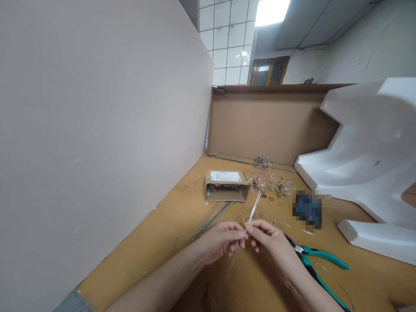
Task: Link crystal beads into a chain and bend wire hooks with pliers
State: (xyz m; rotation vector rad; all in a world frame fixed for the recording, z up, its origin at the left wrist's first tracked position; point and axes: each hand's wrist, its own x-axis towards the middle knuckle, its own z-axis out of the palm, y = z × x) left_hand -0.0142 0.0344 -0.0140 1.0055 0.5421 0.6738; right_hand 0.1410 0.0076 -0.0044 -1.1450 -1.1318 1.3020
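A thin, shiny bundle of metal wires (255, 208) slants up and away from my fingers, and its lower end trails down toward me, blurred. My left hand (222, 240) pinches it between thumb and fingertips. Right beside it, my right hand (268, 238) is closed on the same bundle, the two sets of fingertips nearly touching. More loose grey wires (212, 218) lie on the table just past my left hand. Pliers with green and black handles (325, 255) rest beside my right forearm, their jaws partly hidden behind that hand.
A small open cardboard box (208, 195) with metal bits inside sits ahead. Small rings and bent metal pieces (268, 184) are scattered to its right, with a tangled clump (262, 161) behind. White foam (367, 160) stands right, a pale panel (107, 130) left, cardboard (266, 125) at back.
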